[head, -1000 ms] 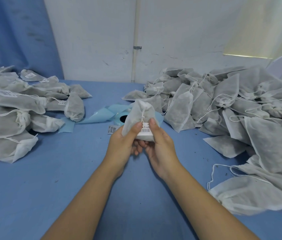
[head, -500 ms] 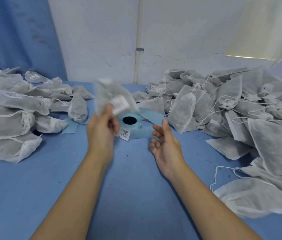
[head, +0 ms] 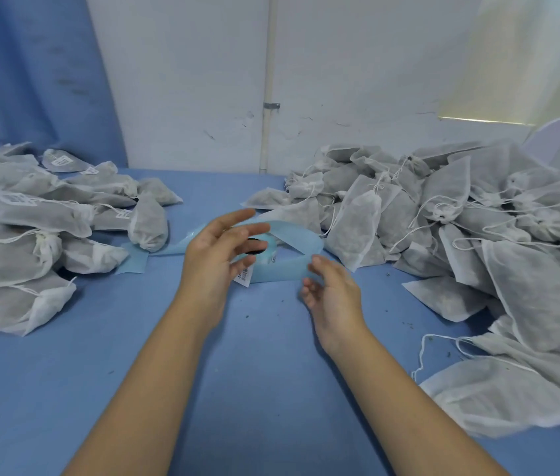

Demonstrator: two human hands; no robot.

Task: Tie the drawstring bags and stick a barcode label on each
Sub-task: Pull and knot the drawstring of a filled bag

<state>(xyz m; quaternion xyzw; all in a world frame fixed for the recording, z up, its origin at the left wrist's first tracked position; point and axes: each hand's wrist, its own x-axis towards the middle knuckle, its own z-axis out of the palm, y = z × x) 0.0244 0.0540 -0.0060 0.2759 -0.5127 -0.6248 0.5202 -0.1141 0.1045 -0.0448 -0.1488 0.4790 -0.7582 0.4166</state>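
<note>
The labelled bag has gone from the left hand (head: pixel 216 255). It and the right hand (head: pixel 331 297) hover empty, fingers loosely spread, over the label roll (head: pixel 270 258). Another bag is probably next.

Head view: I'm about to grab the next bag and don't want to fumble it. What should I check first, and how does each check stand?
1. Left hand free: ok, fingers spread, holding nothing.
2. Right hand free: ok, relaxed, holding nothing.
3. Unlabelled bags available: ok, a pile lies on the right.
4. Next barcode label ready: ok, one hangs off the backing strip by the label roll.
5. Labels remaining on the roll: cannot tell, the left hand covers part of it.
6. Labelled bags kept apart: ok, they lie in their own pile on the left.
</note>
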